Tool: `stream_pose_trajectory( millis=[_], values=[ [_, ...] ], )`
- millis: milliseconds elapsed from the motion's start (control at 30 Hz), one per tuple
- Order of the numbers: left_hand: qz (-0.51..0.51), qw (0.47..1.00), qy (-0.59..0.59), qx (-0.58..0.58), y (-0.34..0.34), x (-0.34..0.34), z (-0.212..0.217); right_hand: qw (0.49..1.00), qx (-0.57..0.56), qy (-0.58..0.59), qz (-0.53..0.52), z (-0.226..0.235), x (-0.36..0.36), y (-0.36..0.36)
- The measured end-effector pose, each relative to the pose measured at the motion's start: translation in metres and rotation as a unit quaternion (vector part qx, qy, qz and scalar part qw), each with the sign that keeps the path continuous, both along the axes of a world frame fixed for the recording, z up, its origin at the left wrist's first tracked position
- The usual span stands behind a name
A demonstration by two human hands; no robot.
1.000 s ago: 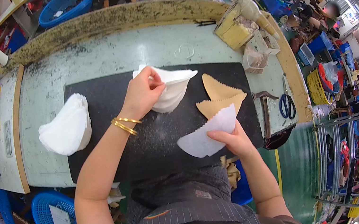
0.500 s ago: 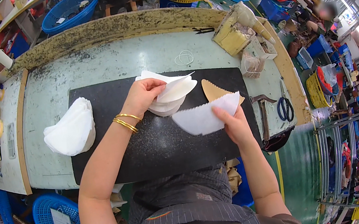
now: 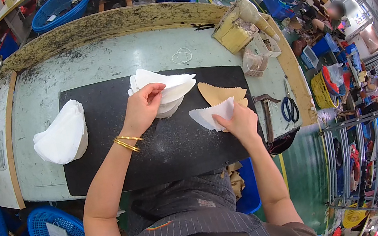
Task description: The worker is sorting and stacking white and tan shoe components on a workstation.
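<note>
Head view is looking down on a black rubber work mat (image 3: pixel 154 149) lying on a pale green workbench (image 3: pixel 88 60); left hand (image 3: pixel 144 108) is resting on a fanned stack of white scallop-edged fabric pieces (image 3: pixel 168 88) near the mat's far edge, fingers curled over the top piece, thumb tucked beneath it; right hand (image 3: pixel 241 121) is pinching a single white scallop-edged piece (image 3: pixel 209 116) against the mat, fingers mostly closed on its right edge; a tan scallop-edged cardboard template (image 3: pixel 220 93) is lying just beyond, partly under that piece; a second pile of white fabric pieces (image 3: pixel 61 134) is sitting at the mat's left edge, well apart from both hands; blue-handled scissors (image 3: pixel 289 108) and a hammer (image 3: pixel 266 110) are lying right of the mat.

Risks, as judged: the left fingers may be dragging more than one layer off the fan, since the pieces look thin and clinging; the single piece may be slipping off line with the template if the pinch loosens; the fan looks loose enough to be sliding apart under a sideways pull.
</note>
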State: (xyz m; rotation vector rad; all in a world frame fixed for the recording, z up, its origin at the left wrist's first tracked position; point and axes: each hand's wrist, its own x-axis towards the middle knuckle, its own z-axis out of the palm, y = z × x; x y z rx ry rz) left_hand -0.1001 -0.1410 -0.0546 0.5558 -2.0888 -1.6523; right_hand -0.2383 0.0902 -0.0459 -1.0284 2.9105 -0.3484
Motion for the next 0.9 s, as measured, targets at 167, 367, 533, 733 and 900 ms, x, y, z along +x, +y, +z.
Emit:
stream_pose_trajectory(
  millis=[167, 367, 533, 733, 900],
  values=[
    [0.058, 0.995, 0.062, -0.050, 0.008, 0.007, -0.014, 0.976, 0.020, 0.206, -0.064, -0.001, 0.012, 0.008],
    [0.121, 0.963, 0.226, 0.087, 0.016, 0.021, -0.010, 0.926, -0.219, 0.265, 0.154, 0.053, 0.048, -0.051],
    [0.241, 0.922, 0.269, 0.140, 0.010, 0.046, -0.017, 0.909, -0.174, 0.078, 0.372, 0.011, 0.042, -0.125],
    [0.255, 0.934, 0.182, 0.172, 0.011, 0.079, 0.004, 0.918, -0.153, 0.031, 0.365, 0.027, 0.039, -0.125],
    [0.199, 0.947, 0.180, 0.179, 0.015, 0.064, -0.001, 0.930, -0.242, -0.087, 0.265, 0.012, 0.029, -0.128]
  ],
)
